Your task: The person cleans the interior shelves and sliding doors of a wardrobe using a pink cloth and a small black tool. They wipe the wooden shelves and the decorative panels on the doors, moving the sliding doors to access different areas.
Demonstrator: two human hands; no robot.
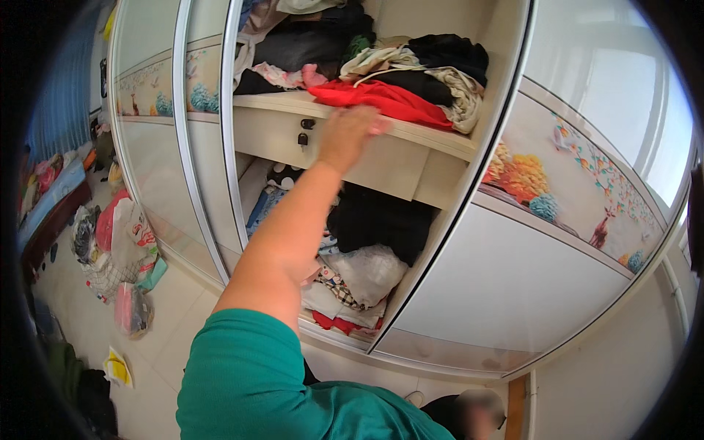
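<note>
My left hand [352,135], motion-blurred, is at the front edge of the wardrobe shelf [275,103], just below a red cloth [385,99]. Its fingers point towards the right; whether they hold anything cannot be made out. The red cloth lies under and in front of cream and black garments, slightly over the shelf's edge. Dark garments [300,47] and a pink-and-white cloth [278,75] lie further left. Below the shelf is a drawer front [269,132] with a small black lock. My right hand is out of view.
Black cloth [379,220] and a translucent plastic bag [371,272] fill the lower compartment. A sliding door [495,275] stands at the right. Bags [124,242] and a wrapped pink bundle [131,311] lie on the floor at left. Another person [478,412] is at the lower right.
</note>
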